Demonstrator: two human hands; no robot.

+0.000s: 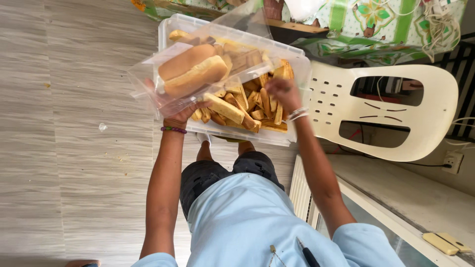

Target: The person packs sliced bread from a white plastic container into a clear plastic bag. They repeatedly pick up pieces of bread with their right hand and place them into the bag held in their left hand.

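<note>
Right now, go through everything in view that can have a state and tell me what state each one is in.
Clear plastic bag: open, two bread buns inside, held up by left hand.
Clear storage bin: uncovered, full of toasted bread sticks.
Right hand: down in the bin, on the sticks; its grip cannot be made out.
Cream plastic chair: unoccupied, beside the bin.

— What was that bag (163,84) in my left hand (179,116) made of?
— Thin clear plastic, glossy and crinkled, over a smooth matt bun (192,69).
— And the tub (292,64)?
— Clear hard plastic; the bread sticks (250,106) looked dry and rough. The chair (396,111) was smooth cream plastic, the floor (74,123) matt wood-grain.
</note>
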